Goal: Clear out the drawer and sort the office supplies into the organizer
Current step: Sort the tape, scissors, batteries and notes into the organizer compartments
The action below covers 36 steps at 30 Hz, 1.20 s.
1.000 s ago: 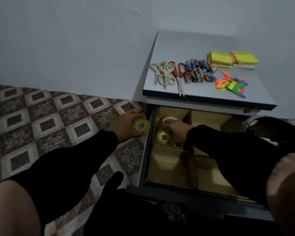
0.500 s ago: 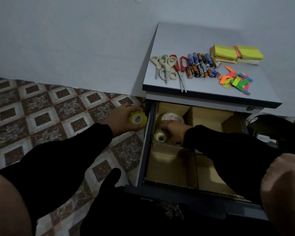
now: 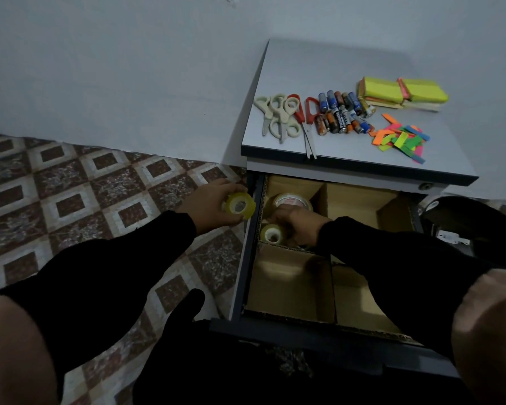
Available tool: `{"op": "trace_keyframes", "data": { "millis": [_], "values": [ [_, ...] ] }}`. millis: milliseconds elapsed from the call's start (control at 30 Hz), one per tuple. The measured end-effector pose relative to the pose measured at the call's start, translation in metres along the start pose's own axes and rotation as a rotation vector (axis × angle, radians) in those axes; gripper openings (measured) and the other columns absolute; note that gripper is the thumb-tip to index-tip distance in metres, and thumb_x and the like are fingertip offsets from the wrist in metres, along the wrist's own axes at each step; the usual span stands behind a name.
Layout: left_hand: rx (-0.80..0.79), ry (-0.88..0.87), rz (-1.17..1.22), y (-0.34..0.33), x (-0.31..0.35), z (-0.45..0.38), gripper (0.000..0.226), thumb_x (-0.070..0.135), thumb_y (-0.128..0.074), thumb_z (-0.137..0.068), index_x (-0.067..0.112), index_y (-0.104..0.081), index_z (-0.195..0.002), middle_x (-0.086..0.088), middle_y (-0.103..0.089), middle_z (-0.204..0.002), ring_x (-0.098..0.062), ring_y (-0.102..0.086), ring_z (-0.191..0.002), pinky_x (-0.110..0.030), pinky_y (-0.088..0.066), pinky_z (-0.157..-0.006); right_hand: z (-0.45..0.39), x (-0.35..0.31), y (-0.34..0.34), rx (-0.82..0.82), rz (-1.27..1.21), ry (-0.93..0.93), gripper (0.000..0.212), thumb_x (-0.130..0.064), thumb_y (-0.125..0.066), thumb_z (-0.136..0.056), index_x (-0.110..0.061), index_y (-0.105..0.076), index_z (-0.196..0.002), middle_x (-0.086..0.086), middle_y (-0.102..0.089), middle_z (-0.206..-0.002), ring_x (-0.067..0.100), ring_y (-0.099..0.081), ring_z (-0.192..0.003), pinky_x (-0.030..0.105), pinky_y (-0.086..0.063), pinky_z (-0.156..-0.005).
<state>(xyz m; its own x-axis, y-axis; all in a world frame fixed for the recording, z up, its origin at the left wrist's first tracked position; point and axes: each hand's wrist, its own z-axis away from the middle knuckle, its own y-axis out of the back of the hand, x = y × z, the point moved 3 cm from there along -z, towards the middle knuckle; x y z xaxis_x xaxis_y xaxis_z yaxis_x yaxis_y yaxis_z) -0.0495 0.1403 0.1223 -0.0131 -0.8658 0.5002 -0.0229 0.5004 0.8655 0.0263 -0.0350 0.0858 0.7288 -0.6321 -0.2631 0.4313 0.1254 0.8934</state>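
Patterned floor tiles (image 3: pixel 70 206) lie beside the open drawer (image 3: pixel 304 325). Left hand (image 3: pixel 209 204) grips a tape roll (image 3: pixel 240 206); right hand (image 3: pixel 300 226) curls its fingers around another roll (image 3: pixel 272 235) in the back-left compartment. Judging by this, tape sorting is underway; releasing it comes next.

I see the drawer's organizer (image 3: pixel 289 276) is matt brown corrugated cardboard, its cut edges rough. The 2 yellowish tape rolls (image 3: pixel 240 206) look like glossy clear plastic. The grey surface (image 3: pixel 348 68) looks smooth and matt, the floor (image 3: pixel 70 200) tiled and patterned.
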Motion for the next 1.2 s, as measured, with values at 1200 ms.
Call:
{"op": "trace_keyframes", "data": {
  "millis": [1200],
  "values": [
    [-0.431,-0.167,-0.284,-0.11,0.082,-0.065,0.06,0.026,-0.069,-0.082,0.022,-0.046,-0.136,-0.004,-0.043,-0.139,-0.022,-0.039,-0.129,-0.033,-0.033,-0.107,0.124,0.103,-0.045,0.012,-0.275,-0.087,0.022,-0.031,-0.063,-0.085,-0.021,-0.06,-0.105,-0.004,-0.064,-0.098,0.011,-0.058,-0.089,0.028,-0.047,-0.08]
  ]
}}
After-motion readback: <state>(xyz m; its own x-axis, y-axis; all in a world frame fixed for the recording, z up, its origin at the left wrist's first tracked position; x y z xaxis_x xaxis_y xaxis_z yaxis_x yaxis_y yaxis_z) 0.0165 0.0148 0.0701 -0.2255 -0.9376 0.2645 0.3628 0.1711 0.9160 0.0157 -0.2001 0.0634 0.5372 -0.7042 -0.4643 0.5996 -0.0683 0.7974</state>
